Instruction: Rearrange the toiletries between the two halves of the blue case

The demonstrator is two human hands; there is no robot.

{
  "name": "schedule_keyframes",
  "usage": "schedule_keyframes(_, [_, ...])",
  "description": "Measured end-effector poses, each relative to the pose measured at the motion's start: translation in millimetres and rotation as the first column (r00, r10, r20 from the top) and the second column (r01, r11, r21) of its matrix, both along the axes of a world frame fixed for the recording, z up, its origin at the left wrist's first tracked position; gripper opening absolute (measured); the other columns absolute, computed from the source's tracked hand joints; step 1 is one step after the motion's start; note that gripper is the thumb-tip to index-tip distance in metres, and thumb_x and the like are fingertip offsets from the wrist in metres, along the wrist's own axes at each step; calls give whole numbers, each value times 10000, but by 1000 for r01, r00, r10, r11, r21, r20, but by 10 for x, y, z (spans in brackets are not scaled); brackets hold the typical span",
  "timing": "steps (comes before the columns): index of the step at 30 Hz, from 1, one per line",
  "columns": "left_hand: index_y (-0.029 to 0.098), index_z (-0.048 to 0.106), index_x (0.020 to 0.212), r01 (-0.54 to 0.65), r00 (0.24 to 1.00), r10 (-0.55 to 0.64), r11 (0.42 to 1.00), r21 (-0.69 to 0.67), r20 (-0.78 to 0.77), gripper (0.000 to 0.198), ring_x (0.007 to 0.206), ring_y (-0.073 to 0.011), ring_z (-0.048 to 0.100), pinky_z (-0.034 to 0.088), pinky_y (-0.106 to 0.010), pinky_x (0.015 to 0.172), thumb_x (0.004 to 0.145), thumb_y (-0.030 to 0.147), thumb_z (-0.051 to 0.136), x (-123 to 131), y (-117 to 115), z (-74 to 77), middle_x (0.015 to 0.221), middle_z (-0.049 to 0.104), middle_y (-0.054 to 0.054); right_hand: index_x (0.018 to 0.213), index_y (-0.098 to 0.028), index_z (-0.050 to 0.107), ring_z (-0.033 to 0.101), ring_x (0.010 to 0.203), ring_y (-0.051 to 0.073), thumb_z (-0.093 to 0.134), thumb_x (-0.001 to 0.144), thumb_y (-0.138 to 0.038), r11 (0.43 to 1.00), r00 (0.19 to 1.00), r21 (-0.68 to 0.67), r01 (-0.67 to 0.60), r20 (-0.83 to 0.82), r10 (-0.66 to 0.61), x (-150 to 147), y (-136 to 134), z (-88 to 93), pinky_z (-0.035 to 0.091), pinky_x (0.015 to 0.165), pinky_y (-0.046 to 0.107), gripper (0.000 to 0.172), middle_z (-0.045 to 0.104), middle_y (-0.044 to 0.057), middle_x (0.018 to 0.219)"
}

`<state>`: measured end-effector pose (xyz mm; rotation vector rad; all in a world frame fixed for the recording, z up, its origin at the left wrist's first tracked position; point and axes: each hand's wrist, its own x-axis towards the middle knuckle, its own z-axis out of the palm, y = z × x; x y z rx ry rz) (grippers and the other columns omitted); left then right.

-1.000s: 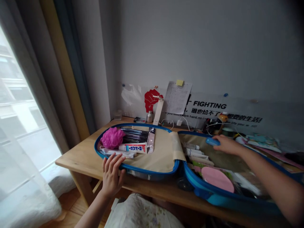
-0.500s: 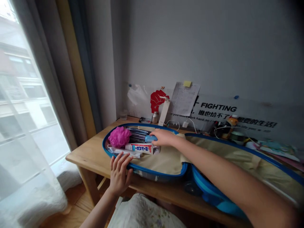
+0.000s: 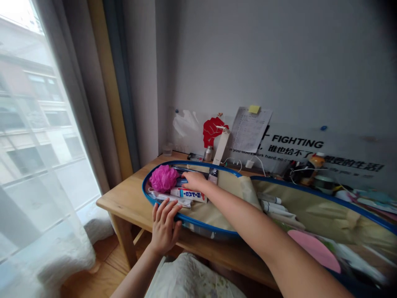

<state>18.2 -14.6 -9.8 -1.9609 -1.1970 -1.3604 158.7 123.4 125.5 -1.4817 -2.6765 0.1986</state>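
Note:
My left hand (image 3: 166, 227) rests on the near blue rim of an open suitcase half (image 3: 214, 234), fingers stretched and spread. My right hand (image 3: 195, 182) reaches into this half, its fingers closed on a small blue rounded item (image 3: 181, 182), mostly hidden under them. To its left sits a pink mesh bath puff (image 3: 163, 179). Just in front of the hand lies a toothpaste box (image 3: 190, 195), white with blue lettering, beside a white plastic-wrapped packet (image 3: 173, 200). Dark flat packs (image 3: 189, 169) lie behind the fingers.
The other suitcase half (image 3: 328, 207), at right, holds white tubes (image 3: 271, 199) and a pink oval item (image 3: 314, 250). The case lies on a wooden table (image 3: 124, 200). Along the wall stand a small metallic bottle (image 3: 208, 153), a white upright lamp (image 3: 221, 147) and cables.
My right hand has moved left with the blue item, closer to the bath puff. My left hand stays on the rim. The view has shifted, showing more contents of the right half.

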Motion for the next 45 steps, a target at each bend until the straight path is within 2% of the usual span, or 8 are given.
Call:
schedule_keyframes(4, [190, 588, 1270, 7, 1000, -7, 1000, 3, 9, 356, 1376, -247, 437, 180, -450, 1214, 950, 248, 443, 0, -3, 14, 1266, 657, -111, 1185, -297, 692, 621, 1175, 227, 566, 889, -393, 999, 999, -39, -26, -41, 24, 78, 0, 77, 434, 1008, 306, 335, 739, -69, 1167])
schedule_keyframes(7, [188, 582, 1277, 19, 1000, -19, 1000, 7, 4, 358, 1379, -245, 429, 178, -449, 1215, 949, 245, 450, -5, 3, 12, 1265, 656, -112, 1187, -299, 703, 629, 1167, 215, 546, 883, -372, 997, 996, -62, -40, -88, 34, 312, 24, 313, 450, 1001, 293, 350, 716, -73, 1228])
schedule_keyframes(12, [204, 569, 1307, 33, 999, -33, 999, 15, 22, 384, 1377, -249, 434, 185, -451, 1215, 941, 241, 462, -17, 24, -19, 1271, 656, -106, 1255, -231, 665, 667, 1056, 181, 560, 885, -389, 996, 981, -81, 28, -188, -43, 1150, -119, 882, 488, 970, 308, 416, 724, 47, 1199])
schedule_keyframes(15, [223, 555, 1334, 36, 999, -36, 999, 7, 30, 409, 1373, -259, 447, 180, -458, 1219, 938, 264, 464, -28, 36, -39, 1270, 661, -97, 1230, -210, 668, 675, 983, 192, 527, 880, -476, 990, 971, -104, 92, -212, -113, 1798, -335, 1054, 505, 928, 338, 462, 737, 64, 1115])
schedule_keyframes(20, [226, 539, 1348, 41, 999, -41, 999, 11, 27, 414, 1383, -262, 436, 175, -462, 1222, 943, 263, 463, -34, 43, -50, 1260, 658, -102, 1049, -196, 709, 664, 866, 205, 582, 751, -589, 914, 934, -268, 303, -105, -340, 2734, -688, 863, 503, 863, 338, 509, 728, 53, 897])
schedule_keyframes(25, [239, 517, 1373, 31, 999, -32, 999, 14, 34, 435, 1372, -267, 451, 179, -472, 1216, 942, 259, 458, -33, 49, -53, 1258, 655, -100, 842, -190, 699, 637, 768, 209, 624, 676, -550, 849, 896, -327, 415, -12, -443, 3198, -1053, 558, 494, 767, 321, 404, 709, 74, 798])
schedule_keyframes(35, [244, 513, 1385, 44, 998, -44, 999, 8, 41, 452, 1380, -271, 440, 182, -477, 1214, 936, 259, 469, -59, 67, -94, 1276, 646, -102, 837, -228, 690, 669, 898, 251, 612, 568, -246, 777, 844, -345, 526, 96, -528, 3456, -1469, 333, 489, 812, 303, 281, 735, 86, 927])
schedule_keyframes(45, [234, 508, 1378, 49, 998, -50, 998, 28, 25, 441, 1391, -266, 421, 183, -475, 1214, 939, 240, 469, -46, 59, -55, 1256, 641, -110, 792, -240, 670, 637, 804, 236, 620, 552, -245, 765, 833, -344, 545, 115, -541, 3551, -1498, 207, 473, 733, 302, 246, 692, 61, 794])
